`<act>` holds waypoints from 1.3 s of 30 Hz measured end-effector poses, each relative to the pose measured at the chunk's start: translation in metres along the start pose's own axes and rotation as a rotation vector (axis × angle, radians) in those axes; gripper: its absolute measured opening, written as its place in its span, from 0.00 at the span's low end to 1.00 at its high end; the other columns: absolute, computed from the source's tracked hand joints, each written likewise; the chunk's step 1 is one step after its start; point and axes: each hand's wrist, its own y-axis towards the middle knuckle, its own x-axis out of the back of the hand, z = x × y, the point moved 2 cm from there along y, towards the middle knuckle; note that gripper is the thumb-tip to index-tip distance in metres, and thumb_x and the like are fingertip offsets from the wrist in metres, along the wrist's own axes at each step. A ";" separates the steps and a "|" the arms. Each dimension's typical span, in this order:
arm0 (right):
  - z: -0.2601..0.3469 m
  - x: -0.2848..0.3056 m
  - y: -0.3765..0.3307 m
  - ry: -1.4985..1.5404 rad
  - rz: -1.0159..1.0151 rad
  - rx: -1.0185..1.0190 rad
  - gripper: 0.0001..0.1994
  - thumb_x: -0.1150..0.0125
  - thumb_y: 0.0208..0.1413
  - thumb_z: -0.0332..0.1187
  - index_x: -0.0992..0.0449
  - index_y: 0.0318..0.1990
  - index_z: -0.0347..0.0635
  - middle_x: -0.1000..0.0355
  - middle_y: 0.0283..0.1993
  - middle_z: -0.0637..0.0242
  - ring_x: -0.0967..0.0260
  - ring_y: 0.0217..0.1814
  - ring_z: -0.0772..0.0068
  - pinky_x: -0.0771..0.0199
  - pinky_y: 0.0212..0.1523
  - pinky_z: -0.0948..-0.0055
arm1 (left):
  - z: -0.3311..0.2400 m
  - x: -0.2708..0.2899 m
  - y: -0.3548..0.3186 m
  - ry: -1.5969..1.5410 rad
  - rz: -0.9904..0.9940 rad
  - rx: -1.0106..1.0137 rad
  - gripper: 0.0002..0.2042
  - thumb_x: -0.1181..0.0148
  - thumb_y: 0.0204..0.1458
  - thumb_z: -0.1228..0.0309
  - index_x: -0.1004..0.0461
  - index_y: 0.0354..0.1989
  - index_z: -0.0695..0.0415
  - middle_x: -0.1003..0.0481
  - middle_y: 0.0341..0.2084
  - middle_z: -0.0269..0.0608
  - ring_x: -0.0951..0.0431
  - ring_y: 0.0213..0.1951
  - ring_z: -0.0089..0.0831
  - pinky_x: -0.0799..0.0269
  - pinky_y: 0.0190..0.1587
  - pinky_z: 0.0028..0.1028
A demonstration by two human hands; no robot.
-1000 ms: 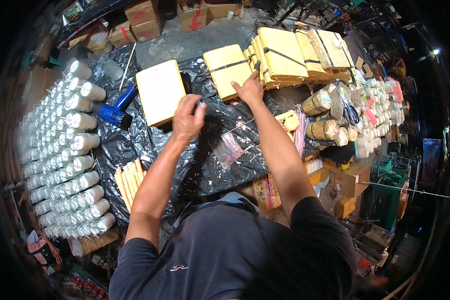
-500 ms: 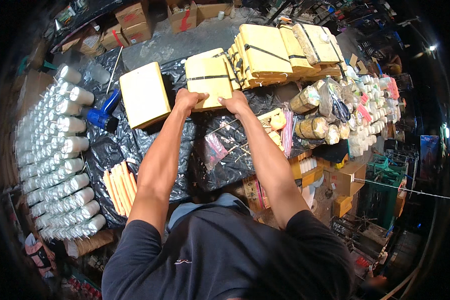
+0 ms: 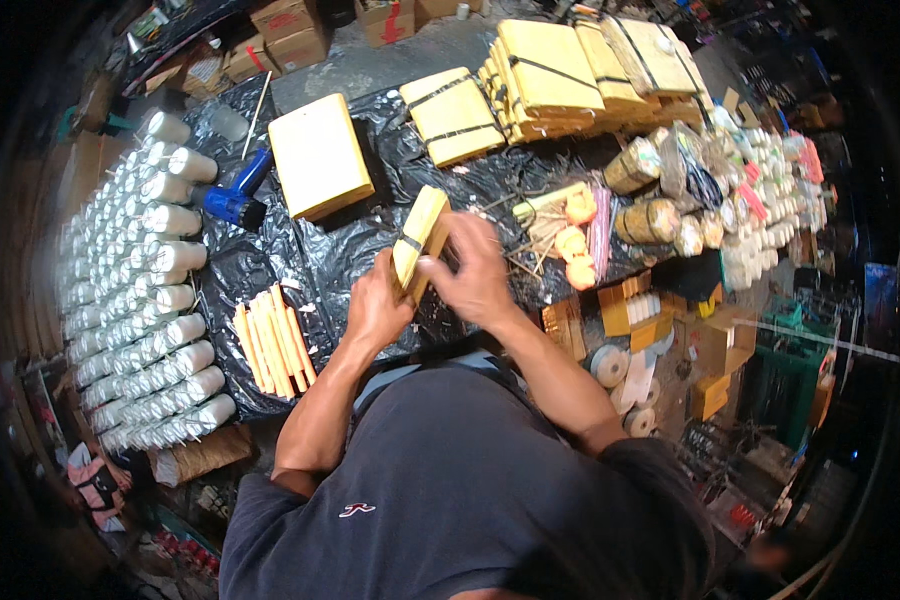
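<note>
My left hand is closed around the lower left part of a yellow slab bundle. The bundle is tipped up on edge above the black plastic sheet, and a black band crosses it. My right hand is at the bundle's right side, its thumb near the face and its fingers smeared by motion; whether it grips is unclear. Beyond them lie a plain yellow slab block at left and another yellow bundle with two black bands.
Rows of white cylinders fill the left side, beside a blue hair dryer. Orange sticks lie near me. Stacked yellow slabs stand at back right, with wrapped bundles and round orange pieces nearer.
The banded yellow bundle has come off the table toward me and turned on edge. My left hand now grips it from below; my right hand has shifted to its side. The view has shifted too.
</note>
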 end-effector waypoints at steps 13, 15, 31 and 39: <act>0.006 -0.087 -0.017 -0.078 -0.128 0.116 0.09 0.40 0.54 0.23 0.22 0.42 0.42 0.21 0.49 0.55 0.32 0.69 0.47 0.63 0.75 0.18 | 0.017 0.033 -0.059 0.415 0.099 -0.173 0.25 0.35 0.44 0.79 0.33 0.53 0.65 0.20 0.36 0.66 0.16 0.35 0.65 0.18 0.40 0.55; -0.010 -0.085 -0.016 -0.036 -0.190 0.032 0.05 0.37 0.59 0.26 0.22 0.42 0.40 0.21 0.49 0.51 0.27 0.63 0.44 0.46 0.75 0.33 | 0.014 0.034 -0.062 0.445 0.075 -0.206 0.24 0.37 0.45 0.80 0.33 0.53 0.65 0.19 0.35 0.65 0.16 0.34 0.64 0.18 0.38 0.53; -0.079 -0.063 -0.029 0.003 0.119 -0.035 0.09 0.44 0.57 0.22 0.21 0.43 0.39 0.21 0.37 0.46 0.22 0.41 0.38 0.22 0.43 0.49 | 0.029 0.024 -0.077 0.425 0.157 -0.133 0.28 0.34 0.41 0.76 0.28 0.56 0.59 0.18 0.38 0.60 0.16 0.39 0.62 0.19 0.45 0.53; -0.200 0.012 -0.015 -0.067 0.134 -0.232 0.06 0.39 0.64 0.31 0.21 0.42 0.39 0.21 0.36 0.52 0.23 0.39 0.55 0.23 0.44 0.59 | 0.034 0.063 -0.100 -0.099 -0.087 -0.010 0.26 0.30 0.43 0.78 0.21 0.55 0.65 0.16 0.37 0.62 0.13 0.40 0.49 0.19 0.47 0.41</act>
